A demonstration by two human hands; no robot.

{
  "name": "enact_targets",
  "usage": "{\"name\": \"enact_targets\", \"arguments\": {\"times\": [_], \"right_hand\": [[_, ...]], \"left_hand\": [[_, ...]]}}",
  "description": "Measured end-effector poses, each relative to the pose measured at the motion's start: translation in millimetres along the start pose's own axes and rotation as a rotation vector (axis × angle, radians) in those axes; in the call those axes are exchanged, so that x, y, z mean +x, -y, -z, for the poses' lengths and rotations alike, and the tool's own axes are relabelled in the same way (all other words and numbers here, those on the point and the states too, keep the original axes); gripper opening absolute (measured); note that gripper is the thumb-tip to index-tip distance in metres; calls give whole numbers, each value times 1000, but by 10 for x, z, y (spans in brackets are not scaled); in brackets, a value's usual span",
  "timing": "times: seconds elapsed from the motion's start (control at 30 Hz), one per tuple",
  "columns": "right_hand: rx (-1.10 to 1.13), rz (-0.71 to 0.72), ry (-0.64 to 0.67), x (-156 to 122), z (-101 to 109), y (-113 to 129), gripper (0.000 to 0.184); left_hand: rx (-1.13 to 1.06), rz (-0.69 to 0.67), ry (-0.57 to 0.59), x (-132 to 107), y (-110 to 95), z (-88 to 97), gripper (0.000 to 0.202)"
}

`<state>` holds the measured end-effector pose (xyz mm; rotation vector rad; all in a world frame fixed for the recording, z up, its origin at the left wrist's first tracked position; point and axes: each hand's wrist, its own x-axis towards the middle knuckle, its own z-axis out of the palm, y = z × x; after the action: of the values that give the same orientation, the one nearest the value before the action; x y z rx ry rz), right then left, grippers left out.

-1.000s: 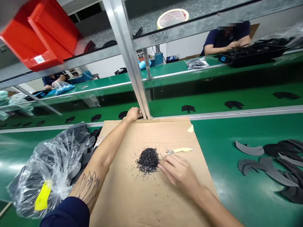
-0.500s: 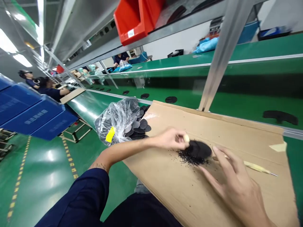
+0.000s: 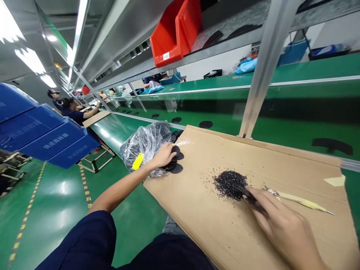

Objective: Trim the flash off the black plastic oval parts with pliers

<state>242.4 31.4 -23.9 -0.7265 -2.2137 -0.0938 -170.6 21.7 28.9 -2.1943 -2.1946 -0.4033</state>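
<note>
My left hand [image 3: 164, 154] reaches out to a stack of flat black oval pieces [image 3: 176, 164] spilling from a clear plastic bag [image 3: 143, 144] at the cardboard sheet's left edge; its fingers curl down onto the pieces. My right hand [image 3: 281, 221] lies on the cardboard sheet [image 3: 213, 225], fingers pressed on a flat black piece [image 3: 249, 195] beside a heap of small black crumbs [image 3: 229, 183]. A thin pale-handled tool [image 3: 300, 201] lies just right of that hand.
A green conveyor belt [image 3: 281, 123] carries black pieces [image 3: 332, 145] behind the cardboard, crossed by a metal post [image 3: 261, 71]. Red bins [image 3: 176, 32] sit on the overhead shelf. Blue crates [image 3: 42, 131] stand at left. Other people work further along the line.
The view swung left. My left hand left the crumb heap, where it had brought a black piece, and went back to the bag's stack. My right hand now pins that piece down.
</note>
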Motion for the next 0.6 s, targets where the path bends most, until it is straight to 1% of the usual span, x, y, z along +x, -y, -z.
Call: {"name": "enact_targets", "arguments": {"times": [0.1,0.2,0.27,0.37,0.5,0.6], "right_hand": [[9,4,-13,22,-5,52,41],[-11,23,4,33,-14,77,38],[-20,33,14,29,-23,63,36],[-30,34,14,5,-32,12,37],[-48,26,19,-45,-37,-44,35],[-38,14,29,-77,-43,-62,35]], "left_hand": [[101,150,-19,-103,364,35,40],[171,274,-14,-81,584,19,48],[204,342,-1,15,677,5,52],[247,423,11,222,773,19,55],[303,517,2,500,882,111,58],[329,616,20,683,988,198,61]]}}
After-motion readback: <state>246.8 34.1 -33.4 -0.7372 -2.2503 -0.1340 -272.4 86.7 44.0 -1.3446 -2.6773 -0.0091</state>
